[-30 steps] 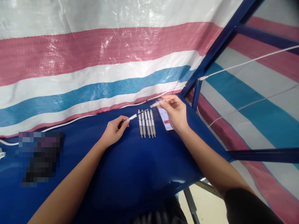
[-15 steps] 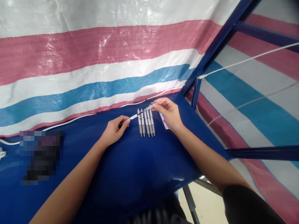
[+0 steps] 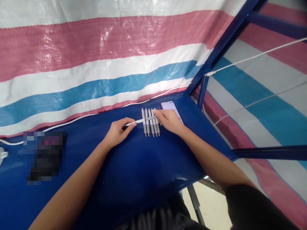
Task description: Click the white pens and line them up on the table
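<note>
A white pen with a grey grip (image 3: pixel 141 121) is stretched nearly level between my hands. My left hand (image 3: pixel 118 131) pinches its white end, and the fingers of my right hand (image 3: pixel 170 121) close on the grey end, hiding the tip. Behind and below it, several similar pens (image 3: pixel 145 127) lie side by side on the blue table, grey grips towards me. The held pen crosses over their middles in this view. Beyond my right hand lies a phone (image 3: pixel 169 104) with its screen lit, partly covered by the hand.
The blue tabletop (image 3: pixel 134 166) meets a striped plastic sheet (image 3: pixel 96 86) at the back. A blurred-out dark object (image 3: pixel 48 156) lies at the left. White cable (image 3: pixel 72 122) runs along the rear edge. Blue metal posts (image 3: pixel 203 92) stand at the right.
My right hand has come down and turned, bringing the grey grip against the white barrel. The thin dark refill seen between them earlier no longer shows. More of the phone is visible.
</note>
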The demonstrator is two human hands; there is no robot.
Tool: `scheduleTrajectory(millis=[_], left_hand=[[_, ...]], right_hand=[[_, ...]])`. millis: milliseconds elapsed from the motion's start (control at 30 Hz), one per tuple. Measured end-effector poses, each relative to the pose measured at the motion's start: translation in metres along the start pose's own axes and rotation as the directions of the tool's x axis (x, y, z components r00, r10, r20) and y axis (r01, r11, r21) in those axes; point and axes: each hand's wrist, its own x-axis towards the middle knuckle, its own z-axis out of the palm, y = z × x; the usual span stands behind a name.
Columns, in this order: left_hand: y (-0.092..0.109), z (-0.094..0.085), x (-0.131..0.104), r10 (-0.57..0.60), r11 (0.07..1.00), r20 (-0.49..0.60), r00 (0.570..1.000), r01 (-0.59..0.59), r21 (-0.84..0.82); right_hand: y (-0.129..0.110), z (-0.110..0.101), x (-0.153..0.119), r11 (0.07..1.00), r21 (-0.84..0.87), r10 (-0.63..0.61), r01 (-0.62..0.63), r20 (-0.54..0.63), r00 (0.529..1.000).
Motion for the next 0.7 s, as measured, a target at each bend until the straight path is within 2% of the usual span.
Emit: scheduleTrajectory(millis=[133,200,267,333,400,467,533,700], left_hand=[[0.003,0.0,0.003,-0.047,0.998,-0.014,0.999,0.046,-0.048],[0.004,0.0,0.004,-0.048,0.997,0.004,0.999,0.048,-0.066],[0.004,0.001,0.005,-0.043,0.996,0.017,0.999,0.044,-0.072],[0.003,0.001,0.006,-0.047,0.996,0.015,0.999,0.048,-0.078],[0.003,0.0,0.006,-0.052,0.994,0.009,0.999,0.053,-0.094],[0.002,0.0,0.006,-0.056,0.993,0.014,0.998,0.057,-0.107],[0.002,-0.001,0.006,-0.06,0.992,0.021,0.998,0.062,-0.114],[0.0,-0.001,0.007,-0.104,0.981,-0.001,0.995,0.103,-0.166]], right_hand=[[-0.004,-0.011,0.001,0.991,-0.01,-0.132,0.134,0.088,0.987],[-0.004,-0.014,0.002,0.985,-0.125,-0.101,0.119,0.141,0.985],[-0.004,-0.016,0.002,0.976,-0.205,-0.055,0.078,0.118,0.992],[-0.003,-0.016,0.001,0.985,-0.154,-0.071,0.083,0.079,0.994],[-0.003,-0.016,0.001,0.993,-0.08,-0.081,0.092,0.123,0.989],[-0.002,-0.015,0.001,0.992,-0.12,-0.025,0.047,0.175,0.984],[-0.001,-0.015,0.001,0.981,-0.191,0.017,0.015,0.166,0.986],[-0.001,-0.014,-0.002,0.974,-0.117,-0.169,0.192,0.187,0.968]])
